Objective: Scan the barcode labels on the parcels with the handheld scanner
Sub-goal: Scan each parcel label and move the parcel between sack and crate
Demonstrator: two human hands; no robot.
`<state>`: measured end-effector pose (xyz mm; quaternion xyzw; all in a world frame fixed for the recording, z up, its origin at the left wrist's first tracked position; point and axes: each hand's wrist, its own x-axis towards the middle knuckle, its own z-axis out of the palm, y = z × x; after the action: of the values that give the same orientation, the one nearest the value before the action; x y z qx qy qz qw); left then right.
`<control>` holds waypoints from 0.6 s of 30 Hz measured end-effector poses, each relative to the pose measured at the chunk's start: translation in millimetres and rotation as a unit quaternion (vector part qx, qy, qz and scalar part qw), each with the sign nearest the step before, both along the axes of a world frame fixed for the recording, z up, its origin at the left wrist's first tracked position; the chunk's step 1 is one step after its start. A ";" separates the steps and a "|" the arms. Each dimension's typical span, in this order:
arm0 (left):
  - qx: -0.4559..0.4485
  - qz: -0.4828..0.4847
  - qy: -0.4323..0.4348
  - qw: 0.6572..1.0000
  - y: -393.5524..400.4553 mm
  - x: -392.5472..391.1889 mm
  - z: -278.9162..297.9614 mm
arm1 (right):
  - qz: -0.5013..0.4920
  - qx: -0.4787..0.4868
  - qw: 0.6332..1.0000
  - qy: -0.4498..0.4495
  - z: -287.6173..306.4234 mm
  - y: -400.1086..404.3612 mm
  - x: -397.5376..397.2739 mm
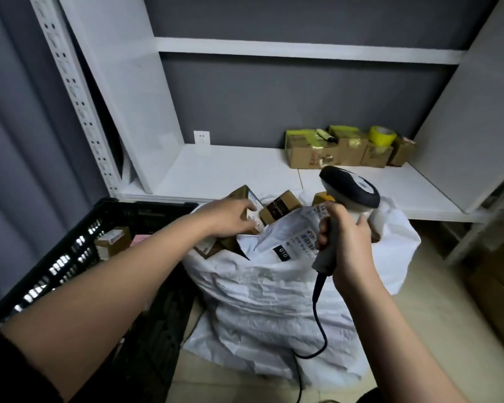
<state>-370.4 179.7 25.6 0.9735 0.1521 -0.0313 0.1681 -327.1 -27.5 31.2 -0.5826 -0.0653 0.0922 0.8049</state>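
Right hand (348,245) clenched round the scanner (344,205) grip, head raised above the white sack (274,301). Left hand (230,218) reaching in, fingers curled on a small brown parcel (246,199) at the sack's far left. Best to lift that parcel clear, turn its label up, aim squarely. Label print blurred; parcels deeper in the sack hidden; crate (79,251) contents partly cut off.

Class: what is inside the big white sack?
At the white sack mouth: brown cardboard parcels and a white mailer; left hand reaches in. Anything deeper is covered.
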 end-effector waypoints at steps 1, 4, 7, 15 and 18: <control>0.002 0.024 -0.033 0.999 11.2 -10.4 2.4 | 0.015 -0.003 1.000 0.005 -0.4 7.4 -4.9; -0.013 0.126 -0.111 0.986 55.6 -48.1 3.6 | 0.078 -0.012 0.997 0.024 -4.4 35.2 -23.0; -0.047 0.231 -0.124 0.964 112.4 -94.9 -12.4 | 0.162 -0.031 0.986 0.026 -15.5 72.8 -45.9; -0.011 0.364 -0.002 0.931 228.4 -198.0 -81.1 | 0.311 -0.111 0.943 0.039 -67.5 209.8 -95.8; -0.016 0.377 0.046 0.925 258.8 -202.5 -109.8 | 0.344 -0.117 0.930 0.064 -92.7 263.0 -102.6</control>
<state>-572.9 438.5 -84.1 0.8388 0.5151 -0.0123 0.1761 -429.6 235.5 -61.5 -0.6070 -0.1986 0.4074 0.6528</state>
